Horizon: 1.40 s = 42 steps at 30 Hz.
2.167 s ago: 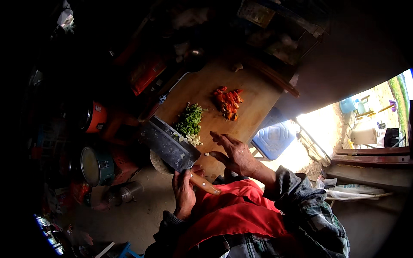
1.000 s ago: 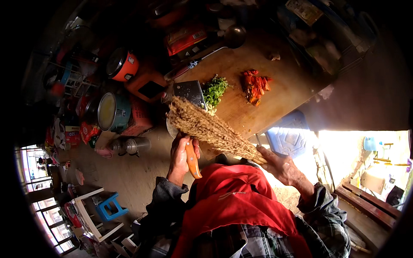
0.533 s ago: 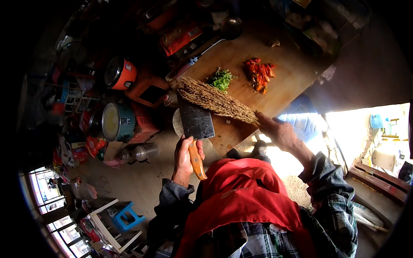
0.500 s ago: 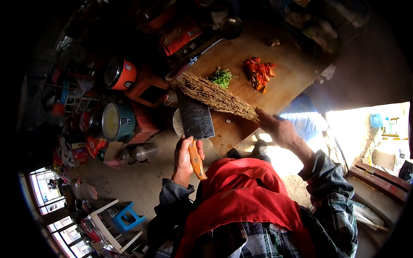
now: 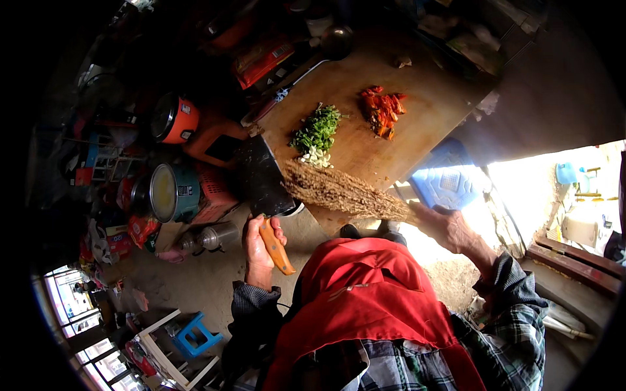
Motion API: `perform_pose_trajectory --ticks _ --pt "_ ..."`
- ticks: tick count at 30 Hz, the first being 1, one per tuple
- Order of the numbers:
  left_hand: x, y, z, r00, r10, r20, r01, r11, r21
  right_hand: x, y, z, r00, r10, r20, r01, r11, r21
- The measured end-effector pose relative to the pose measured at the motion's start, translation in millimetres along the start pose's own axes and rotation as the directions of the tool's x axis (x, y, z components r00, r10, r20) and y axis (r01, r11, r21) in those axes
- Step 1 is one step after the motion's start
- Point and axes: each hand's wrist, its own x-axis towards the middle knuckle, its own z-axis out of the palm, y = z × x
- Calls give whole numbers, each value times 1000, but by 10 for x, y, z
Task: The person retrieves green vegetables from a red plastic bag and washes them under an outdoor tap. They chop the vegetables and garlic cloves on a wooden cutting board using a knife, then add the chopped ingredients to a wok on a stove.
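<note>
A cleaver (image 5: 263, 174) with a wooden handle is in my left hand (image 5: 259, 246), its dark broad blade pointing away from me beside the near left edge of the cutting board (image 5: 365, 153). My right hand (image 5: 445, 225) grips the narrow end of a straw hand brush (image 5: 345, 192). The brush lies slanted over the board's near part, its bristle end close to the blade. Just beyond the bristles are chopped greens (image 5: 318, 130) and chopped white pieces (image 5: 315, 156). Farther right on the board is a pile of cut red peppers (image 5: 383, 112).
A ladle (image 5: 336, 44) and a red packet (image 5: 262, 62) lie along the board's far left side. An orange cooker (image 5: 176, 119) and a green pot (image 5: 175, 191) stand at the left. Blue stools are at lower left (image 5: 195, 335) and below the board's right edge (image 5: 448, 174).
The brush has come nearer to me and right, baring more greens and the white pieces. The cleaver has shifted left, and the view has moved slightly.
</note>
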Motion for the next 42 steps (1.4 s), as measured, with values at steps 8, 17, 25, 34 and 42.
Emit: perform_pose_trajectory --ticks 8,17,25,34,42 --pt "-247 74 -514 975 115 -188 -124 992 -37 344 295 -133 975 -195 107 220 919 -328" --pt "-460 -132 -426 972 163 -169 -165 986 4 890 561 -226 962 -270 37 267 908 -323" --pt "-347 -618 634 948 317 -16 -311 939 149 346 490 -674 986 154 56 -164 933 321" --pt "348 -1318 1638 976 216 -19 -207 954 215 957 1315 -1346 975 -81 -209 64 994 -86" --pt "536 -1362 1722 953 244 -178 -199 951 238 1415 1604 -1381 993 109 38 -116 949 293"
